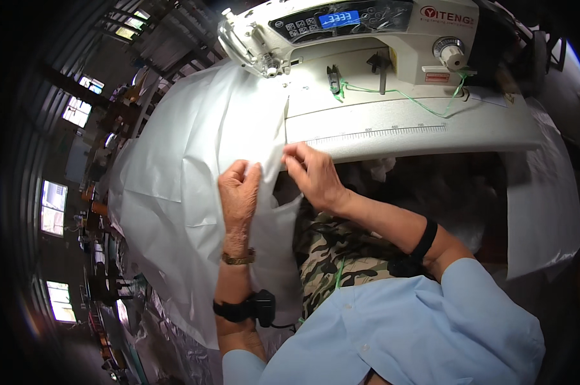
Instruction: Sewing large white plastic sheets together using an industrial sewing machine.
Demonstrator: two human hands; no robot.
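Observation:
A large white sheet of thin, fabric-like material [193,167] spreads over the left side of the sewing table and hangs down beside my lap. My left hand [240,192] is closed on the sheet near its right edge, thumb and fingers pinching a fold. At the same edge, just to the right, my right hand [315,174] has its fingertips pinched together on the border of the sheet. Beyond both hands stands a white sewing machine [367,38], its needle area [272,69] above the sheet's far end.
Small black thread snips [333,80] lie on the machine bed beside a loose green thread [418,104]. A printed ruler scale [380,131] runs along the table's front. Clear plastic sheeting [543,205] hangs at the right end. Cluttered shelving and windows [53,206] are at far left.

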